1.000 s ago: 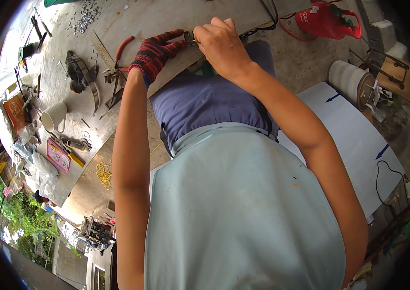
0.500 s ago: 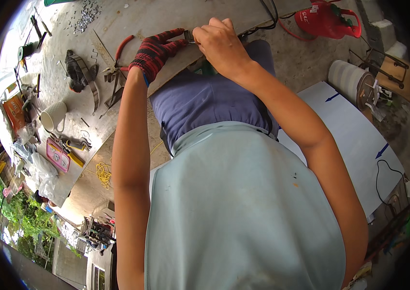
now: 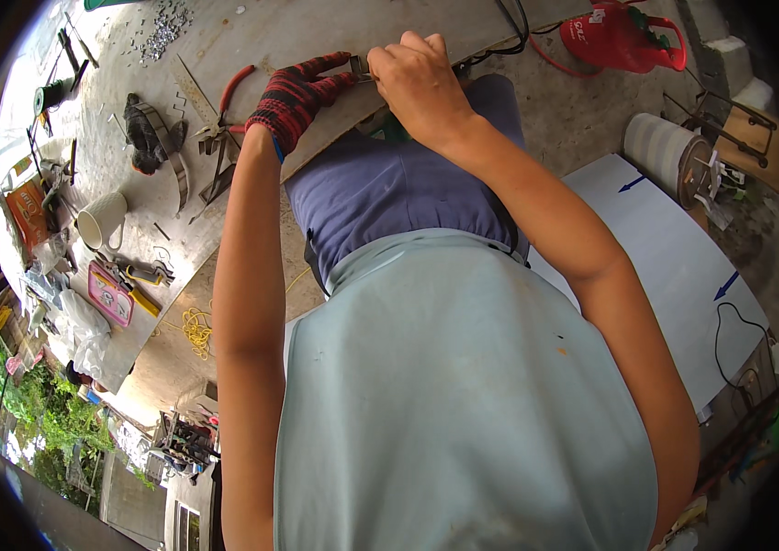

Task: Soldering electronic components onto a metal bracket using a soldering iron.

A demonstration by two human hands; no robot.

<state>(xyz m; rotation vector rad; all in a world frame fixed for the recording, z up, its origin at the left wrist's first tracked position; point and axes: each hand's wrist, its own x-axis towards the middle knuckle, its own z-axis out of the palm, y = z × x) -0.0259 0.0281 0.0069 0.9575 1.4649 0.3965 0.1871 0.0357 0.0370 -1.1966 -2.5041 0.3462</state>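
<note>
Very little shifts over this last second: both hands keep almost the same place near the edge of the worktable (image 3: 252,32), and the small metal piece (image 3: 358,66) between them moves only a touch, if at all. The left hand (image 3: 297,97), in a red-and-black knitted glove, reaches in from the left with its fingers extended, the gap between their tips narrow and taken up by the piece, which they pinch. The bare right hand (image 3: 419,84) meets it from the other side, its fingers curled inward with the knuckles turned up toward the camera; the back of the hand hides the fingertips, so I cannot tell whether they grip the piece, hold something else, or merely press against it. The piece seems to be a dark, narrow bit with a brighter part below, though it is too small here to make out its exact shape. With so little movement, I judge that this is a stretch of steady, fine handwork, with the piece being kept in position rather than carried anywhere. It sits in front of the lap, above the purple trousers (image 3: 398,188) and the grey-green apron (image 3: 444,386). Just beside the glove lies a tool with red handles (image 3: 235,89); farther off on the worktable are a scatter of small metal bits (image 3: 165,35) and a pale mug (image 3: 103,220).
</note>
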